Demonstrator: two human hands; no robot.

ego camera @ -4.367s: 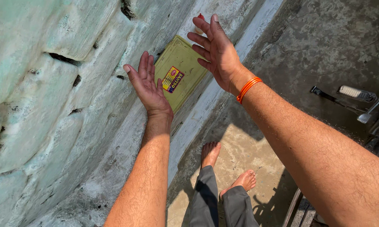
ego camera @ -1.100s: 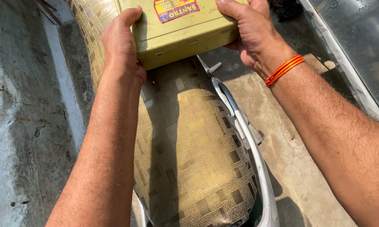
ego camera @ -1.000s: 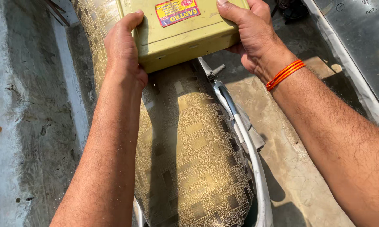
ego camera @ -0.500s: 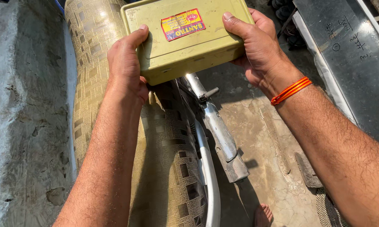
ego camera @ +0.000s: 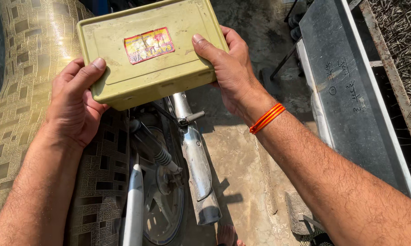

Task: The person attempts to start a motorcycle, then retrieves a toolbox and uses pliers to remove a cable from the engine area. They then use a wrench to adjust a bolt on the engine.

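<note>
I see the flat olive-green tin box at upper centre of frame, held in the air betw. both hands, lid side up, red/yellow sticker facing the camera. Left hand clamps the box's lower-left corner: thumb on the lid, fingers wrapped under. Right hand clamps the right edge: thumb flat on the lid, fingers behind the far side; orange thread band on that wrist. Both grips are closed on the box, no slack seen. Change vs. approx. 1 s ago: the box then sat low against the patterned seat cover; it now stands lifted clear of it and shifted toward frame centre, w/ the view swung over so the chrome exhaust pipe, rear shock spring and wheel show directly below. My judgement: the box is fully hand-carried, not resting on the seat; weight is shared by two hands. Grey metal trough lies at right, well apart. Concrete floor under all.
</note>
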